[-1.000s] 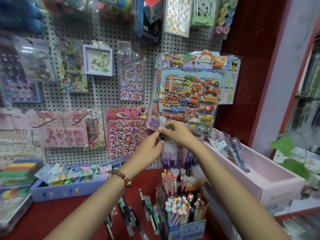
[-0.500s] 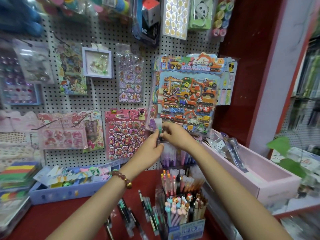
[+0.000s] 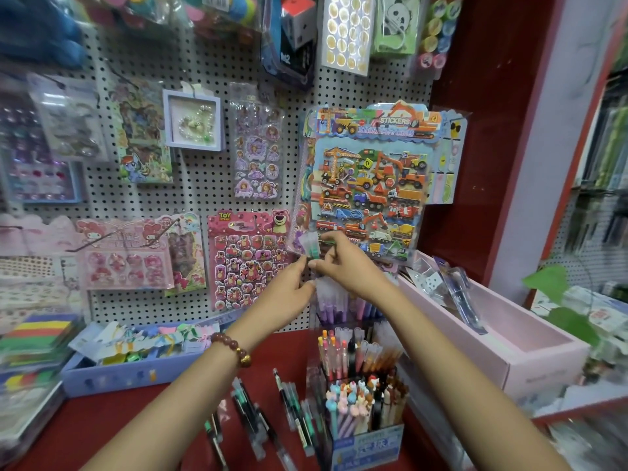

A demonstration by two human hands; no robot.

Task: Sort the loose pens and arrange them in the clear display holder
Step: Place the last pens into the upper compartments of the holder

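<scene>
A tiered clear display holder [image 3: 360,396] stands on the red counter, packed with upright pens: purple and pink ones in the back tier [image 3: 343,307], orange-capped ones in the middle, animal-topped ones in front. Above the back tier, my left hand [image 3: 289,290] and my right hand [image 3: 343,263] meet, both pinching a small bunch of clear-capped pens [image 3: 311,246] whose tops stick up above my fingers. Several loose pens in clear sleeves [image 3: 268,423] lie on the counter left of the holder.
A pegboard [image 3: 204,185] with hanging sticker sheets rises right behind the holder. A pink open box [image 3: 503,334] sits to the right, a blue tray of clips [image 3: 129,365] to the left. A green plant leaf [image 3: 547,283] is at the far right.
Both hands have shifted slightly left and lower together with the pens; the bunch now shows more clearly above my fingers. The camera view has drifted a little.
</scene>
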